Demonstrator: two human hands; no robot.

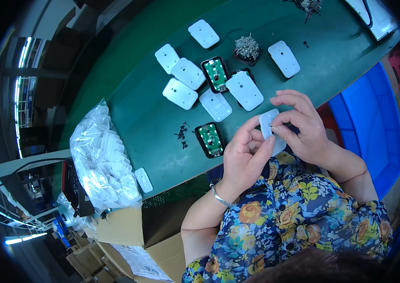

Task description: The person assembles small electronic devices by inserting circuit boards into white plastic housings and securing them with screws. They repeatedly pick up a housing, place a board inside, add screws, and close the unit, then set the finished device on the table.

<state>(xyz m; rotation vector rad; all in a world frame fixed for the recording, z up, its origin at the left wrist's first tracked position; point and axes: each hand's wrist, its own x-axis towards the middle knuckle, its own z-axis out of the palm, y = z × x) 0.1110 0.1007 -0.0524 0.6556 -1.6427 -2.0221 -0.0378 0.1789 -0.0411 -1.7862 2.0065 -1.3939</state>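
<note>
the left grip point(244, 153) grasps a white cover point(266, 120) by the green bench's point(153, 137) near edge; the right grip point(306, 127) touches it with fingertips, whether pinching cannot be told. a clear bag point(101, 160) sits left, a blue bin point(367, 122) right, strip lights point(18, 94) far left.

Left grip point(245, 154) beside right grip point(307, 131)
</note>
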